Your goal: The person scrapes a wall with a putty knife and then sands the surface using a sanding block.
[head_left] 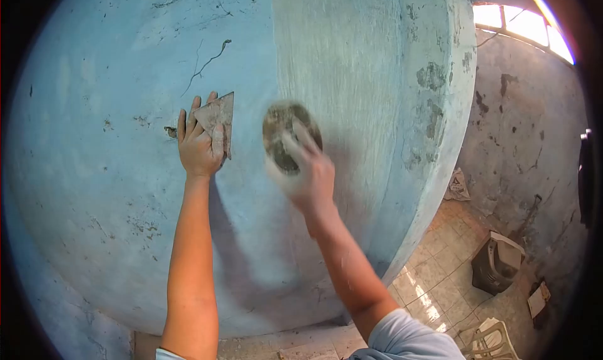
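Observation:
My left hand (200, 145) rests near the blue wall (138, 59), fingers pointing up, its thumb pressing a flat, dusty triangular scraper (218, 116) against the fingers. To the right of it, my right hand (308, 175) is smeared by motion. Its fingers lie over an oval, dark, blotchy block (276, 124) against the wall, just where the blue paint meets a paler, streaked strip (339, 59). The block's exact kind cannot be made out through the blur.
The wall has cracks, chips and a small hole (170, 131) left of my left hand. Its corner curves away at right. Beyond stand an old box-shaped television (497, 263) and a pale plastic chair (493, 340) on the tiled floor (433, 253). A bag (458, 185) leans behind.

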The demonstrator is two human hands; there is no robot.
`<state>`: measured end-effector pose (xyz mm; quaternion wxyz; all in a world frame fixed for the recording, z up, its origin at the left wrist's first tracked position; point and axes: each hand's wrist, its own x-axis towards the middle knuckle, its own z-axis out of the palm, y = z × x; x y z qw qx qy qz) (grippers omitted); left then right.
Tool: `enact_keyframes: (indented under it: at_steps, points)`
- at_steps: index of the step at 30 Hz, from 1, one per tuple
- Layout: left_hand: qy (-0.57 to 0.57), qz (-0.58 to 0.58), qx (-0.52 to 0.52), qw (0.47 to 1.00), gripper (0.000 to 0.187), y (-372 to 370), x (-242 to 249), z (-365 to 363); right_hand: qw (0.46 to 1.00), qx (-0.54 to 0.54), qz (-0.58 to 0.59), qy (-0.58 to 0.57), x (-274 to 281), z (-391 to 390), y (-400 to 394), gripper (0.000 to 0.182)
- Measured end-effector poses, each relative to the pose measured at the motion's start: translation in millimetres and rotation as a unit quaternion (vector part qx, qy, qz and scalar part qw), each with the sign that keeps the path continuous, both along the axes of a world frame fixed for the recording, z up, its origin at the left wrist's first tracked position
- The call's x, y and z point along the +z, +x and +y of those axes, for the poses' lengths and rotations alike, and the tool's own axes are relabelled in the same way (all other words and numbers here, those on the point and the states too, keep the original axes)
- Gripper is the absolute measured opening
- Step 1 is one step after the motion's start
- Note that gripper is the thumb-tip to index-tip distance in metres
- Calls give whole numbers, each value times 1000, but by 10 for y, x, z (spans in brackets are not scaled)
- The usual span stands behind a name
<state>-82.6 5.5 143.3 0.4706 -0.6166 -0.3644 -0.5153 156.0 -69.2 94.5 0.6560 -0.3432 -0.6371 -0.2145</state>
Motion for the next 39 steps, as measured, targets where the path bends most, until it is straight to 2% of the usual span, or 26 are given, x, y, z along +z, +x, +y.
enact_keyframes:
  at_steps: [3,7,9,11,14,16,17,19,20,21,22,23,24,25,27,28,32,36,39]
  points:
    - [-3,3,-6,1000,42,-15,-17,-9,999,-5,3,47,1091,281,-49,54]
    - [-1,0,-11,1000,43,-27,-29,8,998,24,-27,-42,2543,162,-57,53]
    - [-4,1,-15,1000,43,-40,-38,3,999,21,-47,-4,3159,100,-63,46]
    - [-9,1,-22,1000,44,-40,-35,-14,994,-69,30,-81,3576,-90,-79,46]
    - [-4,2,-7,1000,44,-47,-36,3,991,-87,-31,-93,3600,-122,-12,43]
    - [0,0,-12,1000,44,-52,-28,4,998,-8,-57,-30,3214,29,52,44]
    - [0,0,-17,1000,44,-39,-37,4,997,30,-69,-1,2889,126,84,44]
    - [-11,5,-6,1000,44,-40,-51,-16,999,20,-21,-24,2052,180,70,55]
    - [-12,5,-9,1000,44,-52,-54,-12,997,8,-29,66,1543,384,106,57]
    - [-11,6,-13,1000,44,-45,-47,-9,999,20,-21,25,1034,297,102,57]
    - [-18,-5,-18,1000,43,-15,-40,-25,998,14,-48,40,491,278,126,54]
    - [-16,-6,-19,1000,43,-3,-73,-28,999,29,-45,-12,3,68,140,52]
    - [-10,-5,-20,1000,43,-5,-73,-23,998,3,-29,-58,-473,-78,80,54]
    - [1,-5,-20,1000,43,-17,-37,-13,998,-12,-37,-59,-902,-151,78,55]
    - [4,1,-18,1000,43,-37,-41,-10,997,-23,-33,-73,-1665,-292,95,57]
    - [7,3,-18,1000,43,-20,-34,-4,996,-16,-21,-85,-1856,-327,101,58]
    - [-4,2,-15,1000,44,-31,-47,-17,996,-17,-10,-84,-1587,-349,60,55]
    - [-7,2,-16,1000,43,-40,-46,-19,998,-23,-6,-51,-341,-192,12,52]
    - [-13,2,-10,1000,42,-45,-55,-18,999,1,-11,33,675,199,-8,49]
